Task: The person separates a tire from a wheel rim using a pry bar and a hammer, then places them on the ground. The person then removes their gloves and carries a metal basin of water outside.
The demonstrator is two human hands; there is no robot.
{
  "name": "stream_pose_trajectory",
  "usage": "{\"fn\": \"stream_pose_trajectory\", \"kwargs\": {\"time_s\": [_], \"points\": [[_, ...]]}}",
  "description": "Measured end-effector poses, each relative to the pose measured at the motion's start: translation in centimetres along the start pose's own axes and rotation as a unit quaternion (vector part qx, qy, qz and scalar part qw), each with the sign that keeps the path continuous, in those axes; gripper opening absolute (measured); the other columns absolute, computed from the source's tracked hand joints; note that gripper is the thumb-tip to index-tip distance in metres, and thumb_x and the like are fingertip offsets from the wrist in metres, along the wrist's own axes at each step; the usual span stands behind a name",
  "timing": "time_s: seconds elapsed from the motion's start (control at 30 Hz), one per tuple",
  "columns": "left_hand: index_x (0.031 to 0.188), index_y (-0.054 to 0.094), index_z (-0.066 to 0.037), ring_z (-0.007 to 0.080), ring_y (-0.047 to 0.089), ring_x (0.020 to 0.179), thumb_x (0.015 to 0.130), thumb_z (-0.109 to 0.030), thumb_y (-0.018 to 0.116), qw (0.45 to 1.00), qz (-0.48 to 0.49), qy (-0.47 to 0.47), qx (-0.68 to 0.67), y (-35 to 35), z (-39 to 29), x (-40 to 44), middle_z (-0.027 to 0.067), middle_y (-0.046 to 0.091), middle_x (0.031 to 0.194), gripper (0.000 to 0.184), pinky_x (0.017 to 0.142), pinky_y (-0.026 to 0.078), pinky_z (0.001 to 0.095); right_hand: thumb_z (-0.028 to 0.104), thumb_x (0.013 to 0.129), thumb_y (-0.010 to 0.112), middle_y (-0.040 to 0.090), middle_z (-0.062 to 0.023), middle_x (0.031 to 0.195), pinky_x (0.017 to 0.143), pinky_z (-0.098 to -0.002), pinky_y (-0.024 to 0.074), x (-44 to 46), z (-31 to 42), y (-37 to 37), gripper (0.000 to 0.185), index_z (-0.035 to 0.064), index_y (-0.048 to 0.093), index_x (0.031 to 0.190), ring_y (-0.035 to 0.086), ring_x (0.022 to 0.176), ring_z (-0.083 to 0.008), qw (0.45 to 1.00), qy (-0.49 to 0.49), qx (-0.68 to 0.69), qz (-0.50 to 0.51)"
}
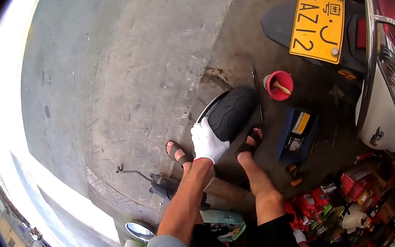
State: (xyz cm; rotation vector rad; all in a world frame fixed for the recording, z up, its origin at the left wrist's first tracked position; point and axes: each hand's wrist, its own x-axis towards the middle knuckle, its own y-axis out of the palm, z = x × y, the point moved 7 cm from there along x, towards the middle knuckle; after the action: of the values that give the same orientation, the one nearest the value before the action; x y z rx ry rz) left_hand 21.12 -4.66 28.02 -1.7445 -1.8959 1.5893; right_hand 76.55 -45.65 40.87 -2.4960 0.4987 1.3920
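Observation:
My left hand (209,142), in a white knitted glove, is closed on the near left edge of a black tyre (233,113). The tyre stands on the floor between my sandalled feet, with a pale rim edge showing on its left side. Low in the view, my right hand (299,235) is beside my right knee, near a heap of red boxes and parts (316,203). Only a small part of its white glove shows, and its fingers cannot be made out.
Right of the tyre are a long metal bar (257,95), a red bucket (279,85) with a brush, and a blue tray (297,134). A scooter (387,95) with a yellow plate (318,26) stands at the right. A mirror (140,230) is at lower left.

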Motion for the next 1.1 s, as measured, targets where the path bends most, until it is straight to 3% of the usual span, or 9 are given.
{"fn": "stream_pose_trajectory", "kwargs": {"time_s": [0.23,0.5,0.6,0.73,0.8,0.87,0.9,0.93,1.1], "points": [[0.132,0.047,-0.001,0.0442,0.051,0.109,0.056,-0.020,0.081,0.997,-0.037,0.063,0.013,-6.5,0.2,-3.6,0.0262,0.054,0.114,0.085,0.096,0.045,0.0488,0.050,0.075,0.070,0.063,-0.0265,0.127,0.099,-0.0452,0.0479,-7.9,0.7,-6.7,0.073,0.0040,0.060,0.131,0.060,0.120,-0.0395,0.999,0.043,0.012,-0.002],[0.130,0.045,0.001,0.0433,0.051,0.106,0.056,-0.019,0.080,0.992,-0.111,0.027,0.047,-22.3,8.1,-7.8,0.0258,0.053,0.113,0.084,0.092,0.046,0.0481,0.034,0.071,0.076,0.072,-0.0242,0.106,0.091,-0.0438,0.0527,-13.3,-0.9,-8.0,0.053,-0.0041,0.070,0.108,0.068,0.104,-0.0378,0.981,-0.024,0.003,-0.190],[0.129,0.046,0.001,0.0434,0.052,0.105,0.057,-0.020,0.082,0.985,-0.157,-0.001,0.070,-29.1,12.4,-10.0,0.0260,0.054,0.112,0.083,0.091,0.046,0.0481,0.024,0.072,0.076,0.073,-0.0224,0.088,0.071,-0.0421,0.0592,-18.1,1.8,-8.4,0.041,-0.0072,0.070,0.098,0.073,0.077,-0.0330,0.984,-0.048,0.055,-0.162],[0.125,0.048,0.003,0.0440,0.054,0.104,0.056,-0.018,0.081,0.978,-0.185,-0.035,0.090,-38.2,19.0,-14.1,0.0268,0.055,0.109,0.079,0.090,0.047,0.0495,0.040,0.067,0.077,0.067,-0.0288,0.117,0.097,-0.0433,0.0505,-15.5,1.4,-5.8,0.061,-0.0065,0.071,0.106,0.064,0.114,-0.0396,0.987,-0.044,0.105,-0.111],[0.122,0.049,0.003,0.0445,0.055,0.103,0.057,-0.020,0.080,0.970,-0.224,-0.054,0.082,-42.9,22.3,-17.1,0.0267,0.055,0.105,0.076,0.088,0.047,0.0504,0.031,0.072,0.077,0.073,-0.0251,0.095,0.073,-0.0416,0.0576,-30.4,9.8,-7.8,0.046,-0.0066,0.072,0.096,0.072,0.077,-0.0337,0.985,-0.076,0.081,-0.134],[0.121,0.050,0.002,0.0436,0.055,0.102,0.057,-0.024,0.081,0.964,-0.239,-0.077,0.088,-46.8,26.0,-20.1,0.0257,0.055,0.104,0.076,0.089,0.048,0.0499,0.032,0.079,0.067,0.070,-0.0223,0.095,0.075,-0.0437,0.0525,-32.4,13.3,-7.2,0.037,0.0014,0.073,0.098,0.066,0.084,-0.0346,0.981,-0.137,-0.023,-0.138],[0.120,0.050,0.002,0.0433,0.055,0.103,0.057,-0.025,0.082,0.963,-0.235,-0.105,0.084,-48.9,27.3,-21.7,0.0255,0.056,0.105,0.076,0.091,0.047,0.0491,0.039,0.083,0.058,0.070,-0.0238,0.109,0.090,-0.0470,0.0495,-32.4,14.4,-6.6,0.041,0.0075,0.074,0.102,0.064,0.107,-0.0416,0.969,-0.185,-0.095,-0.132],[0.120,0.050,0.002,0.0431,0.056,0.103,0.057,-0.027,0.082,0.958,-0.240,-0.129,0.086,-50.6,28.9,-23.3,0.0255,0.056,0.105,0.076,0.092,0.047,0.0486,0.034,0.082,0.064,0.075,-0.0171,0.094,0.079,-0.0422,0.0515,-31.7,15.1,-6.6,0.037,0.0014,0.075,0.096,0.070,0.090,-0.0303,0.977,-0.162,-0.059,-0.123],[0.128,0.046,0.000,0.0415,0.052,0.111,0.055,-0.035,0.082,0.937,-0.220,-0.258,0.084,-56.0,37.4,-30.2,0.0246,0.053,0.116,0.089,0.094,0.049,0.0480,0.032,0.081,0.065,0.074,-0.0169,0.093,0.075,-0.0417,0.0512,-37.9,34.5,-11.5,0.037,0.0019,0.072,0.102,0.068,0.086,-0.0292,0.954,-0.232,-0.099,-0.164]]}}
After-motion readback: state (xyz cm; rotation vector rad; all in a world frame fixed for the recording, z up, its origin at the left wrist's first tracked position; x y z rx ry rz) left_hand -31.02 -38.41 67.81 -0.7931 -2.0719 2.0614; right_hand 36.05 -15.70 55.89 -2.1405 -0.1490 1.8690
